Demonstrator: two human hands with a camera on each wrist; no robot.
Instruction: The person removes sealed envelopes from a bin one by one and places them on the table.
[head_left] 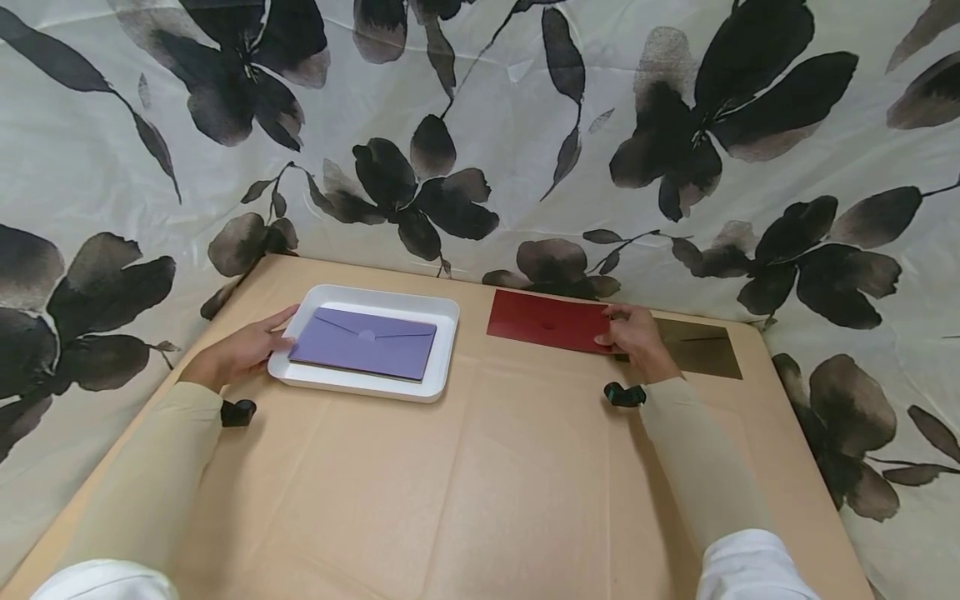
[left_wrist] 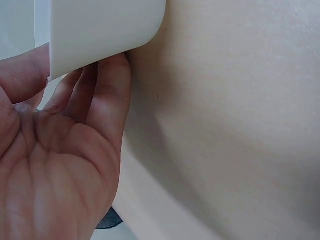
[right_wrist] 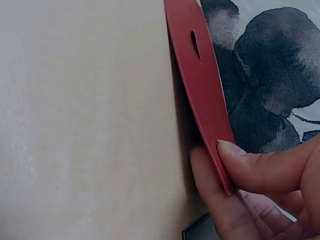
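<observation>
My left hand grips the left side of a white tray, thumb at the rim and fingers beneath its edge in the left wrist view. A purple envelope lies flap side up inside the tray, a thin darker edge showing under its lower side. On the right, my right hand pinches the right end of a red envelope between thumb and fingers. That envelope bows slightly in the right wrist view. Partly hidden behind this hand, a dark gold envelope lies on the table.
The light wooden table ends at the back just behind the tray and envelopes. A floral cloth hangs along the back and both sides. Black wrist bands are worn near both hands.
</observation>
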